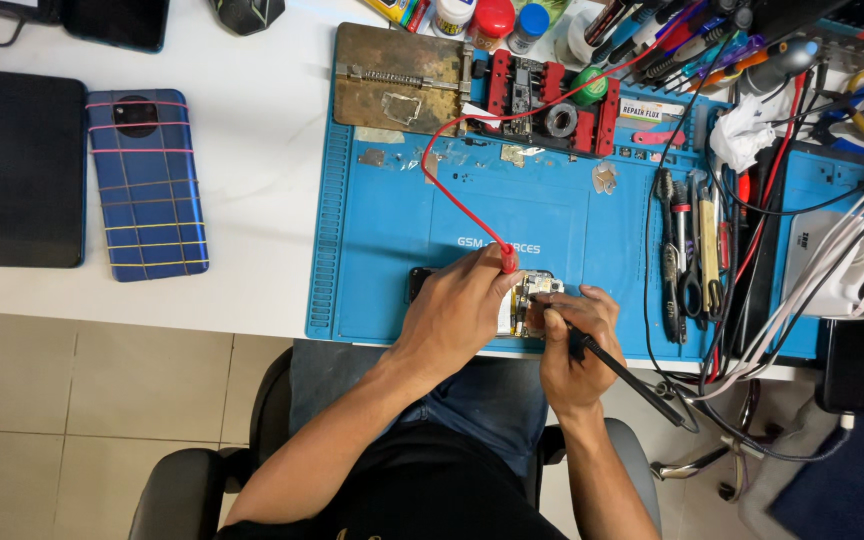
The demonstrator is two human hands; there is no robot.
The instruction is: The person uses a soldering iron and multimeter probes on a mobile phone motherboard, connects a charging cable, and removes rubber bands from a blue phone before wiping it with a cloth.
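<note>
Head view: opened phone (532,300) under left hand (457,310), right hand (577,335).

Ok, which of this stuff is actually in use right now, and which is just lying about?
In use: opened phone, red probe in the left hand, black probe in the right hand, blue mat.

Lying about: blue phone, black phone, tweezers and brushes, red clamp.

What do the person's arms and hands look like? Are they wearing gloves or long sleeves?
No gloves: the left hand and right hand are both bare, with no rings, watch or bracelets that show. The forearms are bare too, so no long sleeves. The person wears a black top and blue jeans.
</note>
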